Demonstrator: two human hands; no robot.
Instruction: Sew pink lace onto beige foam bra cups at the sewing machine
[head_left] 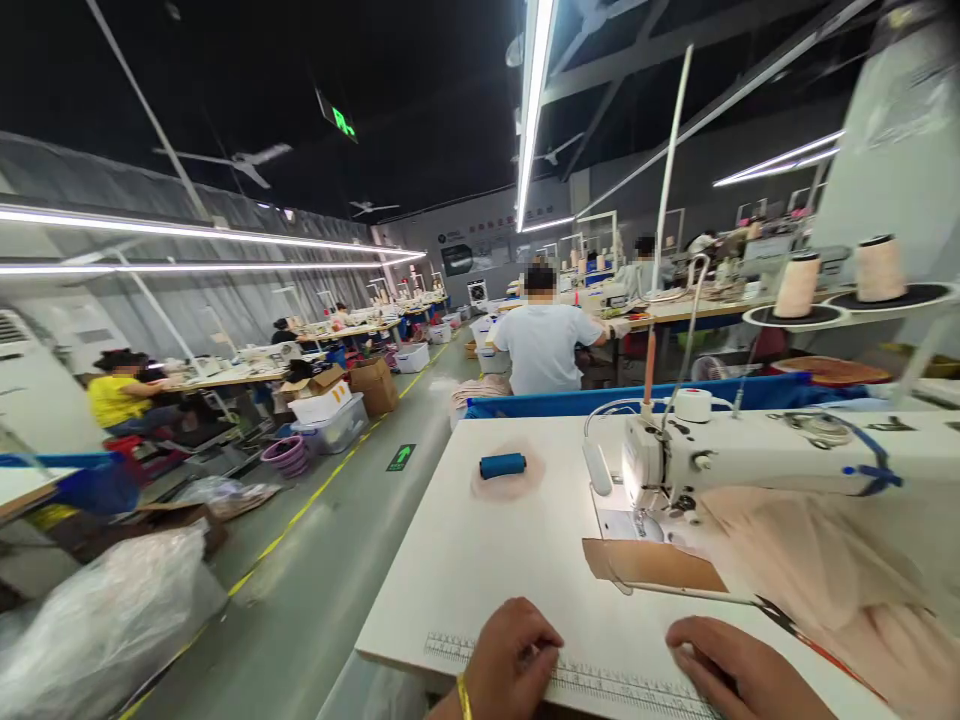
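Fabric point(847, 590) is lying rumpled beyond my right hand point(742, 668), half-open like my left hand point(510, 655), and could slip if bumped.

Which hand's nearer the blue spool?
Left. The left hand is on the near side of the blue spool, apart from it across the white tabletop; the right hand is farther off, nearer the wearer and well to the right.

A white surface point(495, 560) carries a blue thread spool point(502, 466) beyond the left hand point(510, 660) and ruler markings point(622, 687) along the edge nearest both hands. Beyond the right hand point(739, 668) are brown card point(652, 564) and a sewing machine point(750, 455); peach fabric point(832, 570) lies rightward.
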